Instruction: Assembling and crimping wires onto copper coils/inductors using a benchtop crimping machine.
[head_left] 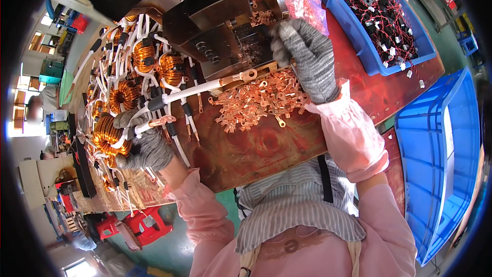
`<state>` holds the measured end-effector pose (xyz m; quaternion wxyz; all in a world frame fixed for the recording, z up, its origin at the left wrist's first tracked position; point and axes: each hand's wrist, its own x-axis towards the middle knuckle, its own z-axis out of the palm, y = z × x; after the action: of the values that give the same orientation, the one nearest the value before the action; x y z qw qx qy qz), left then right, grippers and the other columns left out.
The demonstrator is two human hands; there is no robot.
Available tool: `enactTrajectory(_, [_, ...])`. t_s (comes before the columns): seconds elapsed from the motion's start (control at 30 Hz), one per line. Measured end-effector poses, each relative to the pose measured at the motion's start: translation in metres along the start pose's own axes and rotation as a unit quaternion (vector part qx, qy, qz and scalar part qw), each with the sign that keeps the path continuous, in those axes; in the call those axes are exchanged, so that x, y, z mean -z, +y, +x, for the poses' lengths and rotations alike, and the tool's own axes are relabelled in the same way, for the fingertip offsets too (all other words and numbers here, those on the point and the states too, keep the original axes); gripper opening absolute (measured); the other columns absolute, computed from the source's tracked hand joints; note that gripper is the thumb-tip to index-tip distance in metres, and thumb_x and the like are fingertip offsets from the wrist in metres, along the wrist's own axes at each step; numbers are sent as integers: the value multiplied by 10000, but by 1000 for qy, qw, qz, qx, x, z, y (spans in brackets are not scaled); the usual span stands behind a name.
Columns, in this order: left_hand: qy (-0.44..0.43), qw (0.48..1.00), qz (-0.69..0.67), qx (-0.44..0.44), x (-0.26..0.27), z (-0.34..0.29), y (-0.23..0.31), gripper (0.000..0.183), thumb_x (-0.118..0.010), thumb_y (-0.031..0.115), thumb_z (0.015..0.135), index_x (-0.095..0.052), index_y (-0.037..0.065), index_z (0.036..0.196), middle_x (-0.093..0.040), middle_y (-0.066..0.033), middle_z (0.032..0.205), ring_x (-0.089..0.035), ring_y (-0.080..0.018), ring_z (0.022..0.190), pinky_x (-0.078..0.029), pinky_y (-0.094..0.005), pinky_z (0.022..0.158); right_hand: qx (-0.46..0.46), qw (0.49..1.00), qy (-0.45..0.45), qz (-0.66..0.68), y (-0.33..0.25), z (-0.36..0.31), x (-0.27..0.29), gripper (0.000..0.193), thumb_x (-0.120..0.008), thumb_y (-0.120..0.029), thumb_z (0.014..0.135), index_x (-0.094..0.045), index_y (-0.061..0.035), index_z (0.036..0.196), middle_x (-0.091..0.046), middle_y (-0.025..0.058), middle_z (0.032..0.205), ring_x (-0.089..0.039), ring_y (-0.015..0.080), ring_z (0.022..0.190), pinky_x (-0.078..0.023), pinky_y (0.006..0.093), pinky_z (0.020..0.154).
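My left hand, in a grey knit glove, is closed round a copper-wound toroidal coil and its white-sleeved leads. One long lead reaches right and carries a copper ring terminal at its tip, just in front of the press. A shorter lead ends in bare copper above my fingers. My right hand, gloved too, is at the press's right side with its fingers curled in; whether they hold anything is hidden. Below it lies a heap of copper terminals.
More wound coils with white leads crowd the table's left side. Copper scraps lie on the press. At the right are a blue tray of small wired parts, a plastic bag and a large blue crate. A red stool stands below.
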<state>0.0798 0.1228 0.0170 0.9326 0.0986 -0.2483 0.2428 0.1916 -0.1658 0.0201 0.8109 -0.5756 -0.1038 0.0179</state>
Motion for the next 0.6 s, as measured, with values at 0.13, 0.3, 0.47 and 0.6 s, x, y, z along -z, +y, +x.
enactTrajectory(0.13, [-3,998,-50,25,-4,-1,-8,696,-714,120,536,-383,6,1138,-447,-109,1045,-417,-250,1001,-358,-397,863,-47,989,-130,45,-7,-10,-6,341,-456,-346,902,-572,-29,854,-571,27,646,-529,61,548,-440,192,488])
enactTrajectory(0.3, [56,997,-60,-16,-18,-3,4,715,-736,125,517,-383,1,1126,-465,-96,1022,-478,-214,860,-412,-337,783,-99,960,-263,11,-16,-29,-34,461,-423,-430,891,-559,10,877,-572,55,648,-544,103,549,-408,203,474])
enactTrajectory(0.47, [65,998,-5,14,-12,-5,-3,624,-749,164,557,-395,11,1048,-438,-69,938,-451,-171,822,-420,-310,739,-148,940,-305,-39,-14,-59,-29,279,-463,-294,906,-543,-43,812,-465,-21,589,-424,57,511,-334,199,467])
enactTrajectory(0.6, [47,991,126,-19,-13,0,1,639,-722,227,615,-395,26,1126,-426,-106,948,-425,-188,813,-424,-278,719,-151,942,-300,-2,2,-95,-26,222,-488,-217,887,-536,-34,771,-480,7,605,-437,86,510,-339,216,468])
